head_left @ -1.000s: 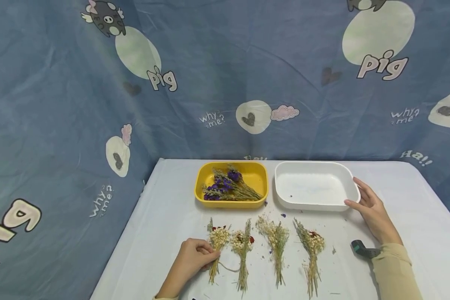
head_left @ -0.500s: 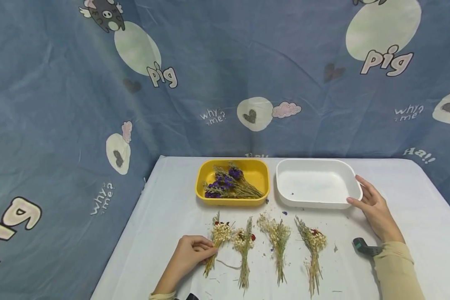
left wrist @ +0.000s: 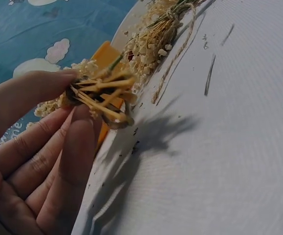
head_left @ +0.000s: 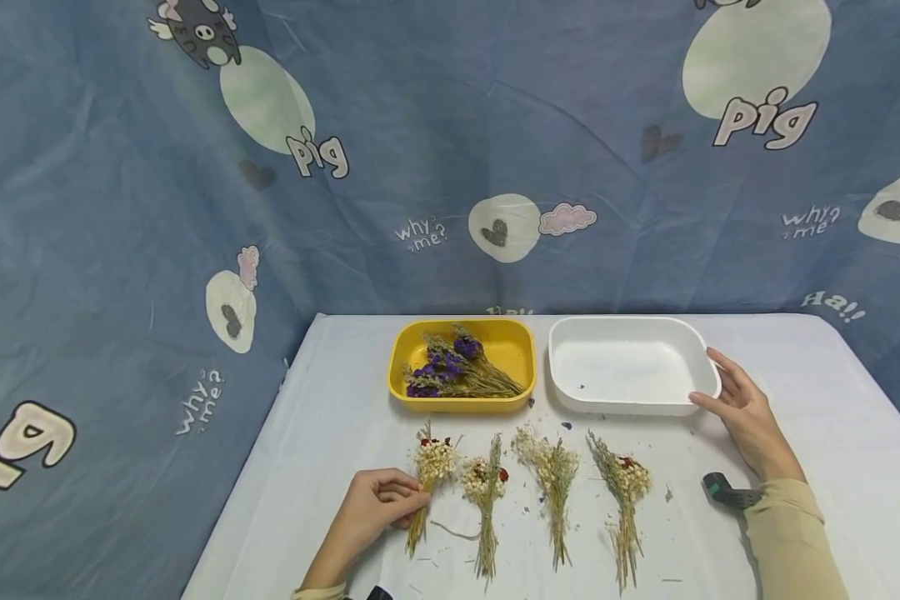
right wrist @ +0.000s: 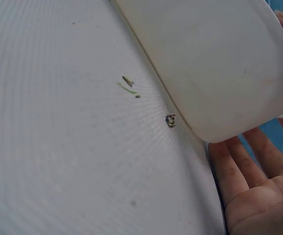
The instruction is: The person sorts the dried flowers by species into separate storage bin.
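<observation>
My left hand (head_left: 378,504) pinches the stems of a small dried-flower bunch (head_left: 431,467), cream blossoms with dark red bits, at the left end of a row. In the left wrist view its stem ends (left wrist: 112,95) point at the camera, held above the cloth with a shadow below. My right hand (head_left: 750,417) holds the right front corner of a white tray (head_left: 630,408), thumb at the front rim and fingers along the end wall. The right wrist view has the fingers (right wrist: 251,156) against the tray's outer wall (right wrist: 214,68). Only a few small specks lie inside the tray.
Right of the held bunch lie three more dried bunches, a short one (head_left: 486,508), a paler one (head_left: 555,492) and one with red bits (head_left: 624,508). A yellow tray (head_left: 461,406) with purple dried flowers (head_left: 450,367) stands behind. Twine (head_left: 453,531) and crumbs lie on the cloth.
The held bunch has come up and tilted, its stem ends shifting left, and my left hand has moved slightly left with it. The right hand stays at the white tray.
</observation>
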The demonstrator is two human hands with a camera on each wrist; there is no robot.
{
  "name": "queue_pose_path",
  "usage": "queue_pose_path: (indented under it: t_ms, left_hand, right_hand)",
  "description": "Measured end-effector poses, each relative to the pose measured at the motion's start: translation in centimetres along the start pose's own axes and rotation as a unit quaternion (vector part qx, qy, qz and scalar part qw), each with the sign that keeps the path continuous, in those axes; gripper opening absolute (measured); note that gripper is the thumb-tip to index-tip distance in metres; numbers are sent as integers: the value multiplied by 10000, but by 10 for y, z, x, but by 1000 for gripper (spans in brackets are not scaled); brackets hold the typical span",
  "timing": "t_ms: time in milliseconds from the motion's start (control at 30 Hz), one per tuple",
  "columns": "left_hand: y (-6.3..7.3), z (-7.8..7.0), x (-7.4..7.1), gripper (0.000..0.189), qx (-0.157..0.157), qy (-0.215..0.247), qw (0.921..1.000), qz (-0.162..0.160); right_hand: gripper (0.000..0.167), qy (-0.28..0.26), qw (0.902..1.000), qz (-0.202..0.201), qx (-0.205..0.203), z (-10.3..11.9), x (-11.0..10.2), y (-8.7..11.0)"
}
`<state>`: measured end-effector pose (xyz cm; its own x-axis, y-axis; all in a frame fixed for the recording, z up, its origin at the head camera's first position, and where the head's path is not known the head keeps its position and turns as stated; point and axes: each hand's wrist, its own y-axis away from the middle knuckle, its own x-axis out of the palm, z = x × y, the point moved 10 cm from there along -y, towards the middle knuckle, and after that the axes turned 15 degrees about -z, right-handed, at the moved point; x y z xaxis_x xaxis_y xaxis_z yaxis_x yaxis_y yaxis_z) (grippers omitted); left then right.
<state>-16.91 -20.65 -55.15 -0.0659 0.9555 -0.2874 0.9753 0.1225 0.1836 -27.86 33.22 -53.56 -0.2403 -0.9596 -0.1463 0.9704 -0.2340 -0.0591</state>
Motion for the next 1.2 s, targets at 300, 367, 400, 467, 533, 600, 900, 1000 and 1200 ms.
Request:
queue_pose_path:
  t_ms: [300, 367, 400, 467, 533, 600, 900, 1000, 1200]
  left_hand:
    - [1, -8, -4, 33, 151, 22, 9998, -123]
    - [1, -11, -5, 33, 236, 10, 9996, -133]
    - [1, -13, -5, 32, 274, 4, 9995, -135]
    - [1, -16, -6, 32, 356, -35, 9993, -139]
    - [1, -19, -6, 31, 451, -53, 9989, -114]
    - [1, -23, -6, 30, 532, -90, 9985, -83]
    - [0, -52, 3, 27, 1058, -272, 9939, 133]
    - [-3, -63, 7, 25, 1268, -380, 9911, 165]
    - [-11, -80, 16, 25, 1404, -534, 9885, 198]
  right_hand:
    - [87, -32, 10000, -37, -72, 1, 0, -1]
    - [88, -49, 9999, -64, -136, 1, 0, -1]
    - [88, -55, 9998, -75, -158, 2, 0, -1]
    - [88, -69, 9998, -81, -187, 2, 0, -1]
    - [88, -53, 9997, -90, -202, 2, 1, -1]
    - [88, -1, 9998, -97, -191, 2, 1, -1]
    - [88, 165, 9996, -139, -176, 1, 0, 0]
    - [88, -24, 9998, -93, -173, 1, 1, -1]
    - [88, -210, 9997, -14, -112, 0, 1, -2]
